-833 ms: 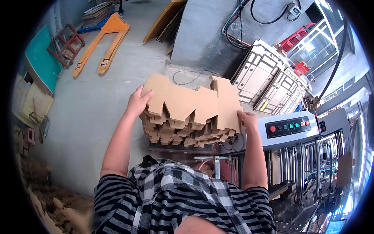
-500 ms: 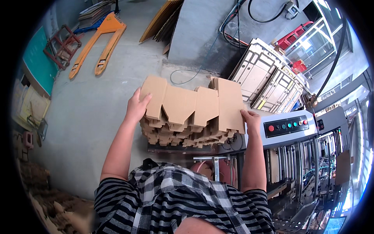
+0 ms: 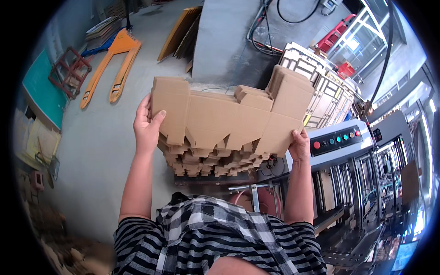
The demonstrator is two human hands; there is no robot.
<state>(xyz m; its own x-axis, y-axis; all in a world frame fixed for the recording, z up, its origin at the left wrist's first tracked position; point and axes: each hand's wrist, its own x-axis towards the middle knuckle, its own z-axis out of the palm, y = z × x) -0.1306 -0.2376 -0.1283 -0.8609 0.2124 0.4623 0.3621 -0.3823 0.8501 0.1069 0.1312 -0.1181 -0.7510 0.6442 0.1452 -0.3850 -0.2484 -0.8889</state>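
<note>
The bundle of flat cardboard blanks (image 3: pixel 229 123) is held in front of the person, raised above the stack of cardboard blanks (image 3: pixel 211 160) that lies just beneath it. Its long axis runs left to right; the broad face tilts toward the camera, with the notched flaps pointing down and near.

The left hand (image 3: pixel 147 123) grips the bundle's left edge — thumb on the front face, fingers wrapped behind. The right hand (image 3: pixel 299 145) clamps the lower right corner; its fingers are mostly hidden, so the exact grip cannot be told.

Open room lies to the left and far left: bare concrete floor (image 3: pixel 91 151) reaches out to the orange pallet jack (image 3: pixel 114 64). The right side is crowded — a grey control panel with coloured buttons (image 3: pixel 337 140) stands just beside the right hand, and a pale die board (image 3: pixel 321 87) leans behind the bundle's right end. Leaning cardboard sheets (image 3: pixel 181 34) stand well apart, far centre.
</note>
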